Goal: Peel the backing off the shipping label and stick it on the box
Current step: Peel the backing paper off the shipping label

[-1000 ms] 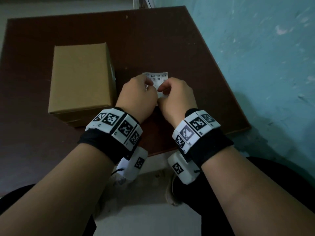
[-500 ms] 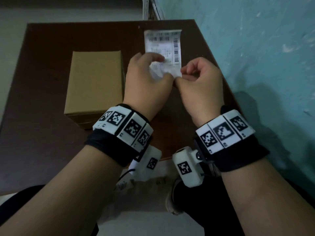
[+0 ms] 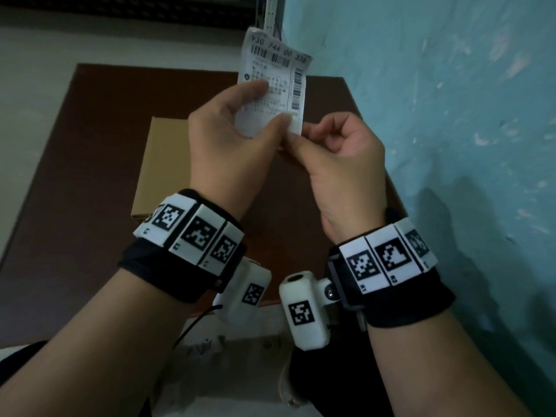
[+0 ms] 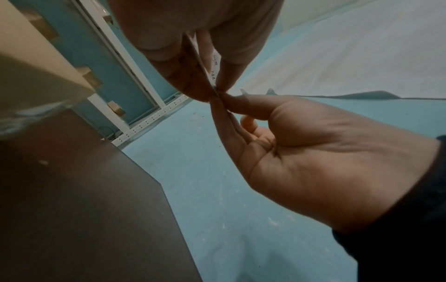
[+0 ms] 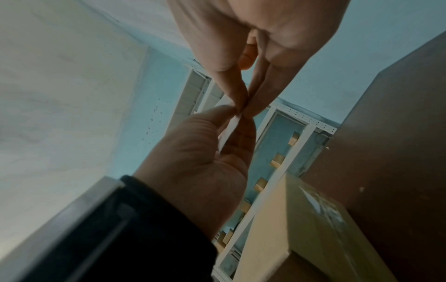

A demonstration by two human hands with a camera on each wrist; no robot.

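Note:
The white shipping label (image 3: 276, 67), printed with barcodes, is held upright in the air above the table. My left hand (image 3: 267, 109) pinches its lower left part between thumb and fingers. My right hand (image 3: 301, 136) pinches the bottom right corner with thumb and forefinger. In the left wrist view the label (image 4: 213, 70) shows edge-on between my fingertips, and the right wrist view shows the label (image 5: 231, 126) edge-on too. The brown cardboard box (image 3: 162, 164) sits shut on the dark table (image 3: 90, 176), below and left of my hands, partly hidden by my left wrist.
A turquoise wall (image 3: 451, 115) runs close along the table's right side. A white perforated shelf upright (image 3: 270, 13) stands behind the table. The table's near edge (image 3: 270, 302) lies under my wrists.
Both hands have lifted the label off the table and raised it well above the tabletop. The right hand's pinch now sits at the bottom right corner.

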